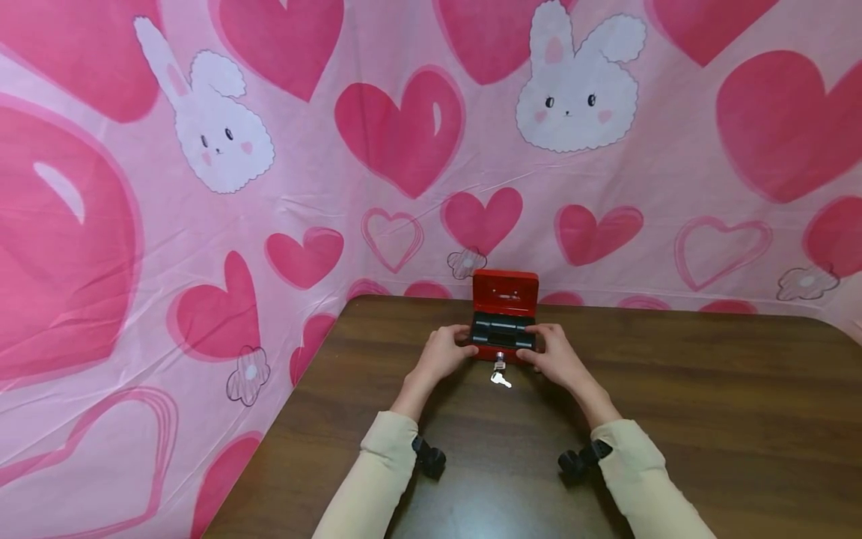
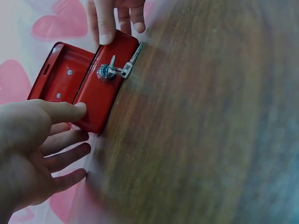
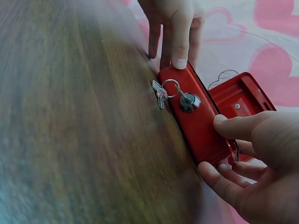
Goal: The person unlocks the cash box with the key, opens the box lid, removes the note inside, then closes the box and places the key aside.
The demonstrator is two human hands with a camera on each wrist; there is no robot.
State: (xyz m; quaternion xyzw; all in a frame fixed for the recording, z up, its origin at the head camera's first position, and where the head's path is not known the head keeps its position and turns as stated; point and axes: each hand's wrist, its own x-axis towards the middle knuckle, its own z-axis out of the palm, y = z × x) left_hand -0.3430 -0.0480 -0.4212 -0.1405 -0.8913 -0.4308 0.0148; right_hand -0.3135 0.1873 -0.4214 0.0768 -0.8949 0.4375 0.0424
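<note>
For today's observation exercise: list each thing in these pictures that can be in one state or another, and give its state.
Red cash box: lid open, standing upright.
Key: in the front lock, a spare hanging from its ring.
Left hand: thumb on the box's left corner.
Right hand: thumb on the box's right corner.

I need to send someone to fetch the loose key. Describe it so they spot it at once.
On the dark wooden table, near its far edge, stands a small red cash box with its lid up, between the left hand and the right hand. The silver key lies on the table before it, hanging by a ring from the key in the lock.
</note>
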